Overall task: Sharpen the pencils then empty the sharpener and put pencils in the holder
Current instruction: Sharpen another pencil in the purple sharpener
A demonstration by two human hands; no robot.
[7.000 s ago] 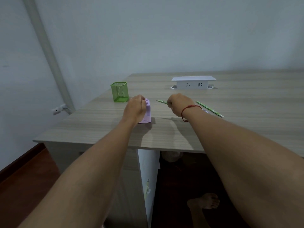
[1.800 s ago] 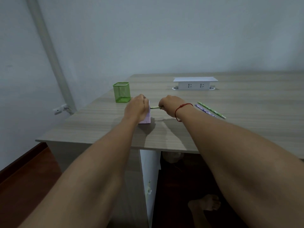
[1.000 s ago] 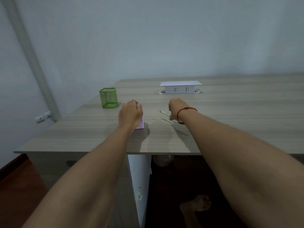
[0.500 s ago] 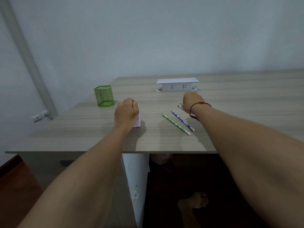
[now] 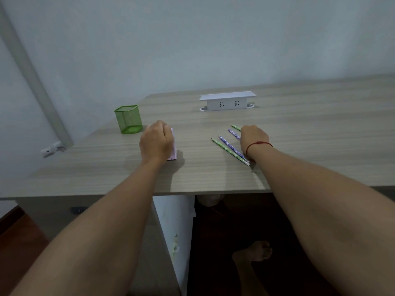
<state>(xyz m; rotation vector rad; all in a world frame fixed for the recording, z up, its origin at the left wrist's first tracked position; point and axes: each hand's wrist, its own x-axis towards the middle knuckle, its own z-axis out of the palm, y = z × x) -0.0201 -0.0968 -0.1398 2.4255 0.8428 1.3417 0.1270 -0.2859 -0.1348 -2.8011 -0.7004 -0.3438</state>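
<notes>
Lilac plastic sharpener (image 5: 174, 144) sits on the bench (image 5: 310, 135), mostly hidden under the left hand (image 5: 156, 142). That hand's fingers curl over its top and hold it down. Green mesh holder (image 5: 128, 119) stands just beyond it to the left, not touching; can't see anything in it.

Four pencils lie right of the sharpener. Near green pencil (image 5: 228, 150) and near purple pencil (image 5: 232, 147) lie side by side, almost touching, tips pointing away-left. Far purple pencil (image 5: 234, 134) and far green pencil (image 5: 236, 127) run under the right hand (image 5: 254, 137). That hand is knuckles-up over those two. Its fingers are hidden behind the back of the hand, so can't tell if they pinch one or just lie on it. White socket box (image 5: 227, 100) is further back, well apart.

Handling, my read:
- Pencils: light, stiff, likely to roll on the smooth laminate, and the leads will snap if dropped tip-first. Pinch mid-barrel, thumb against two fingers, off the point.
- Sharpener: light, will probably skate when a pencil is pushed in, so brace it by the body. Can't see where the shavings tray opens, so find that before emptying.
</notes>
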